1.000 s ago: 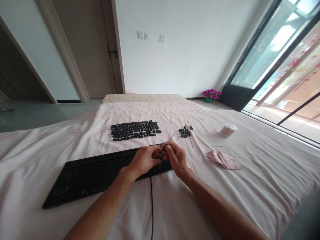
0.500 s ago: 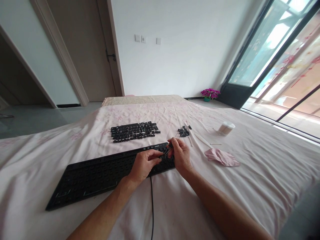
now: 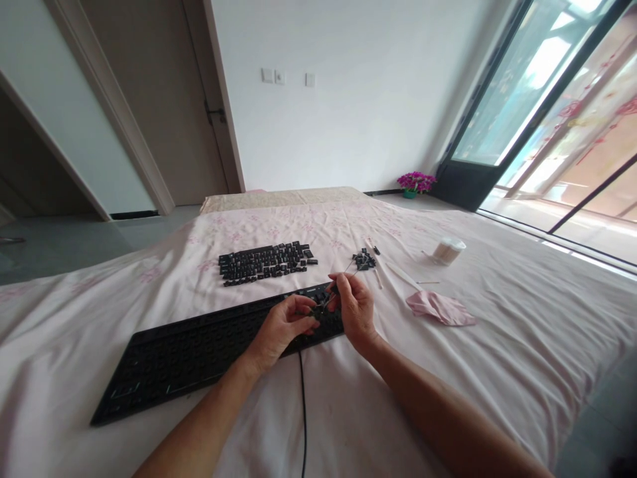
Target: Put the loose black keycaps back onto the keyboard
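Note:
A black keyboard (image 3: 199, 348) with its keycaps taken off lies across the pink bed sheet (image 3: 497, 345). Both hands work at its right end. My left hand (image 3: 281, 326) rests on the frame with its fingers curled, pinching something small and dark that I cannot make out. My right hand (image 3: 354, 311) is closed on a thin wire tool (image 3: 343, 273) whose tip points at the keyboard's right end. Removed keycaps lie in rows (image 3: 266, 260) behind the keyboard, and a smaller heap (image 3: 365, 259) sits just beyond my right hand.
A crumpled pink cloth (image 3: 440, 309) lies to the right. A round tub of cotton swabs (image 3: 448, 251) stands farther back, with thin sticks (image 3: 398, 272) on the sheet. The keyboard cable (image 3: 302, 411) runs toward me. A door, a glass sliding door and a flower pot (image 3: 416, 182) lie beyond the bed.
Both hands dropped from just above the keyboard's right end onto it. The wire tool has tilted down toward the frame. The camera shifted slightly.

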The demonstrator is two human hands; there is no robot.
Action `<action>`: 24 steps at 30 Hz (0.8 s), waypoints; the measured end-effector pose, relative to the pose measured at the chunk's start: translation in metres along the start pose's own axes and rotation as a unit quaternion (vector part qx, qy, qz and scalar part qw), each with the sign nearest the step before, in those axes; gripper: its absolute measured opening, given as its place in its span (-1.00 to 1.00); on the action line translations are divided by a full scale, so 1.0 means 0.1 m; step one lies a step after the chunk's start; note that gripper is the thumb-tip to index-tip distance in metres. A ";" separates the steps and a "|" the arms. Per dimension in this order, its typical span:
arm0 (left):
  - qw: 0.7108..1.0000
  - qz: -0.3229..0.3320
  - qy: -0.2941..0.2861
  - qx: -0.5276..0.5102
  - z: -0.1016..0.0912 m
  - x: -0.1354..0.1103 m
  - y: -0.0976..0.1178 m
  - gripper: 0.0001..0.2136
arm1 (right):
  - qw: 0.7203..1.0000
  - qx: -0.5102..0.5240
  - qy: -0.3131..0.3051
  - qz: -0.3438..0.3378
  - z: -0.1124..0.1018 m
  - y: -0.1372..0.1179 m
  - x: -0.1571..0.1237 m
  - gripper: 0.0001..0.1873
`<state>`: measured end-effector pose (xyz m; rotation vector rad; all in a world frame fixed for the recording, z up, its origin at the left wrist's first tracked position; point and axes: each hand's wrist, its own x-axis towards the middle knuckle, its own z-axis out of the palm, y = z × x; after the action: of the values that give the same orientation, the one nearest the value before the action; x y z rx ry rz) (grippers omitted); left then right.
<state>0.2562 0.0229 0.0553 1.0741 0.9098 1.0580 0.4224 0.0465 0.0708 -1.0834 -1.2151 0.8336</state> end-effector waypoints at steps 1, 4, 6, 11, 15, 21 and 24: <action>0.999 -0.017 0.007 -0.027 -0.03 -0.01 0.03 -0.69 | 1.000 -0.020 0.005 -0.009 -0.05 0.00 0.05 -0.58; 0.989 -0.046 0.063 -0.125 -0.13 -0.04 0.11 -0.74 | 0.988 -0.152 0.003 -0.033 -0.27 0.01 0.25 -0.59; 0.976 -0.057 0.096 -0.185 -0.18 -0.07 0.15 -0.78 | 0.958 -0.283 -0.019 -0.042 -0.43 0.03 0.38 -0.63; 0.931 -0.083 0.156 -0.320 -0.19 -0.17 0.23 -0.90 | 0.860 -0.494 -0.127 -0.006 -0.62 0.11 0.45 -0.65; 0.885 -0.119 0.184 -0.410 -0.15 -0.22 0.28 -0.86 | 0.783 -0.596 -0.177 -0.006 -0.62 0.15 0.41 -0.67; 0.841 -0.158 0.144 -0.497 -0.14 -0.26 0.30 -0.74 | 0.779 -0.608 -0.136 -0.069 -0.58 0.01 0.37 -0.68; 0.827 -0.171 0.133 -0.519 -0.11 -0.28 0.28 -0.73 | 0.860 -0.476 -0.139 -0.124 -0.46 -0.07 0.27 -0.71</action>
<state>0.2323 0.0017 0.0819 -0.1527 0.5467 1.1662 0.4724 0.0605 0.0849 -1.5570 -2.0638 0.1338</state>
